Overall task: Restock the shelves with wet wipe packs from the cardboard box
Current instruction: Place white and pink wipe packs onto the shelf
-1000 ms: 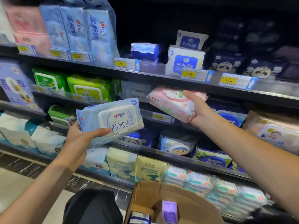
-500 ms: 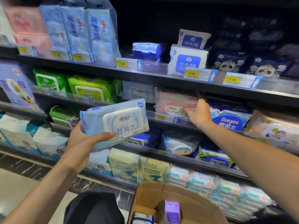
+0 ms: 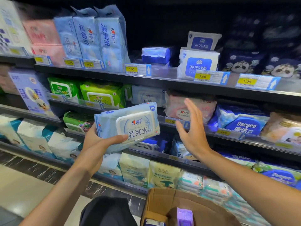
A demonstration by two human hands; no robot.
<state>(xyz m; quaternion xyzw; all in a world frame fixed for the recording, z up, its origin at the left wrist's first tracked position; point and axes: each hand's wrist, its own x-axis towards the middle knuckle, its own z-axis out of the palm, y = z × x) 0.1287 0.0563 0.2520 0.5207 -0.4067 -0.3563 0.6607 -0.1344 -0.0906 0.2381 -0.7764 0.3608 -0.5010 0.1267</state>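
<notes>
Restocking partly done: one pack in hand, more stock left in the box.

From my remote station I report the shelves [image 3: 162, 82] largely filled across every tier, though the upper tier shows a dark gap behind the 7.90 price tag [image 3: 137, 69]. The cardboard box [image 3: 162, 203] stands open at the bottom of the view with at least a purple pack [image 3: 184, 216] inside, so I judge stock remains to be shelved. A pink pack [image 3: 179, 108] sits seated on the middle tier, just behind the right hand [image 3: 193, 134], whose grip is wide, fingers straight and holding nothing. The left hand [image 3: 96, 144] has its grip closed around a pale blue wet wipe pack [image 3: 128, 126], held in front of the middle tier and not yet placed.
</notes>
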